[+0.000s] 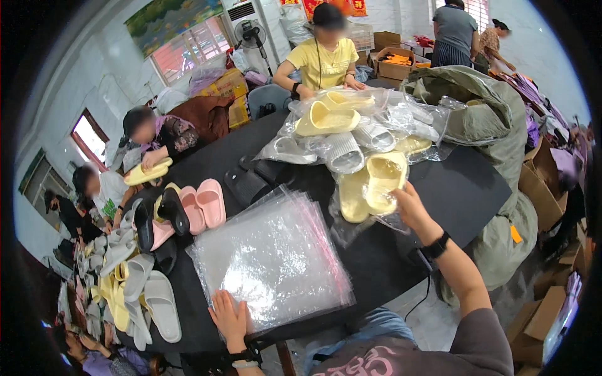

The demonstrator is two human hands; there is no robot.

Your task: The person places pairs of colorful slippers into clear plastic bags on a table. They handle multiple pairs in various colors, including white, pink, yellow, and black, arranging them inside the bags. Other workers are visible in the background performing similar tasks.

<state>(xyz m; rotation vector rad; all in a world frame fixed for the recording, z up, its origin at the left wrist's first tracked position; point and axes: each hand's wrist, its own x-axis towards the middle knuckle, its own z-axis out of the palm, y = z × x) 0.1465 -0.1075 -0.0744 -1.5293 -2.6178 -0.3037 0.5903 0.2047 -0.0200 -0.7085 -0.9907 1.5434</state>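
Observation:
My left hand (229,318) lies with its fingers spread on the near left corner of a stack of transparent plastic bags (266,260). My right hand (414,208) grips a pair of yellow slippers (369,188) in a transparent bag, its fingers closed at the right-hand slipper's near end. Film from that bag hangs below the slippers. Just beyond them rises a pile of bagged slippers (342,150), grey and yellow. Pink slippers (202,205) and black slippers (248,185) rest loose past the bag stack.
Many loose grey and yellow slippers (135,282) cover the left part of the black table (454,182). A large green sack (495,119) stands at its right end, near cardboard boxes (544,185). Across the table is a person in yellow (324,59); another (160,135) holds a yellow slipper.

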